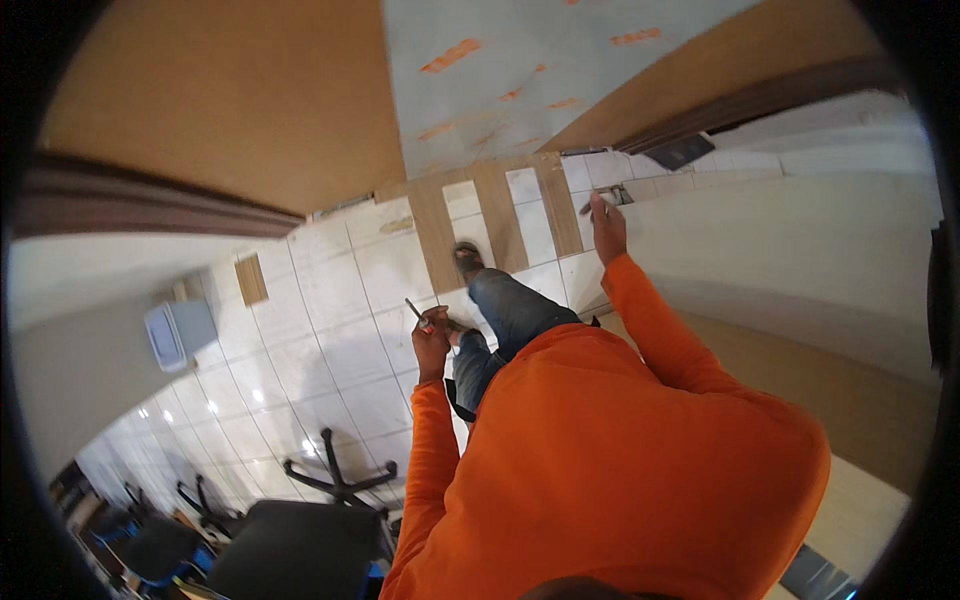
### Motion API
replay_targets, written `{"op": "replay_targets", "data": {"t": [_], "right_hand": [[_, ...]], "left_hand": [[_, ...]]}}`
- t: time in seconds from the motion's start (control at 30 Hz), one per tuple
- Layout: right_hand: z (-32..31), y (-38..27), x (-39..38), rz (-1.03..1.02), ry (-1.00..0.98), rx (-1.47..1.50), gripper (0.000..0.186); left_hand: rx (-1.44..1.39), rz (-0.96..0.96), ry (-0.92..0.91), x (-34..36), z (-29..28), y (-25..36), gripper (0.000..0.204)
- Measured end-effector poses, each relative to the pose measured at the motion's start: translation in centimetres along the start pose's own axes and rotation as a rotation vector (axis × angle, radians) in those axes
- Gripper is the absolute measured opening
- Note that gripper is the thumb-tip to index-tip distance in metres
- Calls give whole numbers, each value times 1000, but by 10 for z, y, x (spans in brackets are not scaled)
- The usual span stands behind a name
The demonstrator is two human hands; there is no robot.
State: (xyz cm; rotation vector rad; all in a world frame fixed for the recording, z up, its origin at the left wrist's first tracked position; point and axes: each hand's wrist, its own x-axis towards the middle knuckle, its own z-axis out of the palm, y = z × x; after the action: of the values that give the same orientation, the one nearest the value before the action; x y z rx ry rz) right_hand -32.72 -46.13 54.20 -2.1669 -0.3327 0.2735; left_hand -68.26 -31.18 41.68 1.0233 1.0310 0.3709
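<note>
My left hand (431, 352) is closed around a thin tool (413, 309) with a greyish shaft and a red part near the fingers. Its kind is too small to tell. My right hand (609, 232) is raised ahead on the right, fingers pinched together, with a small dark bit beside the fingertips that I cannot make out. Both arms are in orange sleeves. Below and ahead of the hands, several brown wood-look strips (435, 240) run side by side over the white tiles.
Brown panels (230, 90) flank a grey sheet (490, 90) with orange print ahead. A grey bin (180, 333) stands at the left wall, near a small wood-look piece (251, 280). Black office chairs (290, 545) fill the lower left. A pale wall (770, 240) runs along the right.
</note>
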Motion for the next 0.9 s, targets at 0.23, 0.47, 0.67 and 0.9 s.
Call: {"op": "replay_targets", "data": {"t": [0.23, 0.47, 0.67, 0.9], "right_hand": [[-58, -128, 198, -309, 122, 553, 39], [-68, -216, 319, -582, -128, 695, 26], [-69, -214, 341, -697, -137, 607, 23], [-60, -227, 377, -801, -64, 431, 26]], "left_hand": [[282, 7, -292, 26, 119, 177, 32], [-309, 209, -478, 95, 295, 268, 48], [-795, 57, -352, 120, 402, 310, 65], [-1570, -121, -585, 171, 455, 324, 88]]}}
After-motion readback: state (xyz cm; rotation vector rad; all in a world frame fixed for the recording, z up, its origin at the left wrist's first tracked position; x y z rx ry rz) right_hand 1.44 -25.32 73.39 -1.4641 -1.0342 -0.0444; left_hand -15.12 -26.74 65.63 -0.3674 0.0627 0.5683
